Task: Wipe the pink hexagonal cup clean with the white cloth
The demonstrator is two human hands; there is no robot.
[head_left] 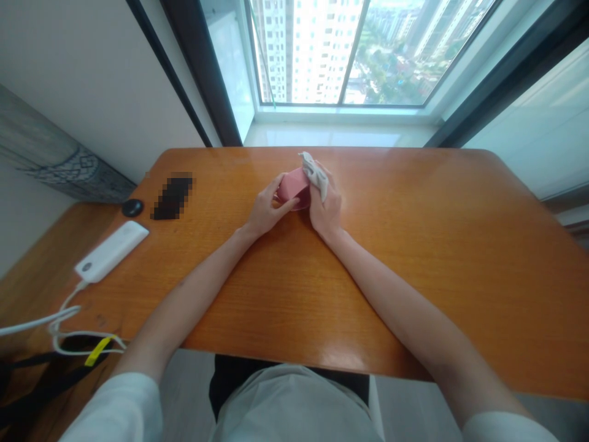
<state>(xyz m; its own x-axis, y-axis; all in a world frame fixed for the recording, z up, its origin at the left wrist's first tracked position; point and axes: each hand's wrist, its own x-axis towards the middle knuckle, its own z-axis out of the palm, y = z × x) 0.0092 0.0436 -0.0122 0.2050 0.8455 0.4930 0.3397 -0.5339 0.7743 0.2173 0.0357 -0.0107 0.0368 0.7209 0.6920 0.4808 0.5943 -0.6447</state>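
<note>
Over the back middle of the table, a small pink box-like object (292,185) is between my two hands. Its exact kind is not clear. My left hand (267,207) grips it from the left, with the thumb along its near side and the fingers over its top left. In my right hand (326,205) is a crumpled pale grey cloth (315,174), bunched between thumb and fingers against the right side of the pink object. Part of the right fingers is hidden behind the cloth.
The wooden table (414,245) reaches a window (340,55) at the back. At left lie a white power strip (111,250) with a white cable (62,316), a round black object (132,207) and a blurred-out dark item (172,196). A grey curtain (59,147) hangs beyond.
</note>
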